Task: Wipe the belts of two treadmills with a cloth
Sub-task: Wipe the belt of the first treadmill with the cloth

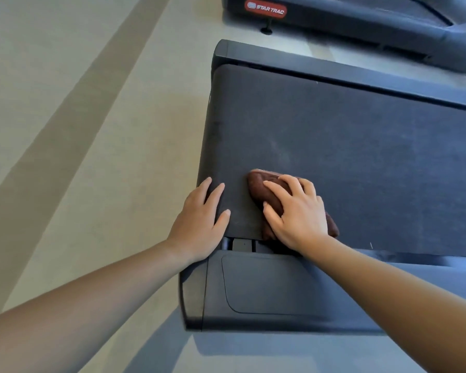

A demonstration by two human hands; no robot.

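A dark grey treadmill belt [334,146] fills the middle and right of the view. A crumpled brown cloth [264,187] lies on the belt near its rear end, and my right hand [296,214] presses down on it with fingers spread over the top. My left hand [199,222] rests flat on the belt's rear left corner, fingers apart, holding nothing. A second treadmill [361,20] with a red STAR TRAC badge [265,8] stands at the top right; only a strip of its belt shows.
The near treadmill's black side rail [334,70] runs along the far edge and its rear end cap [261,289] sits below my hands. Pale floor [78,130] with a darker stripe spreads to the left. A small black foot [267,29] supports the second treadmill.
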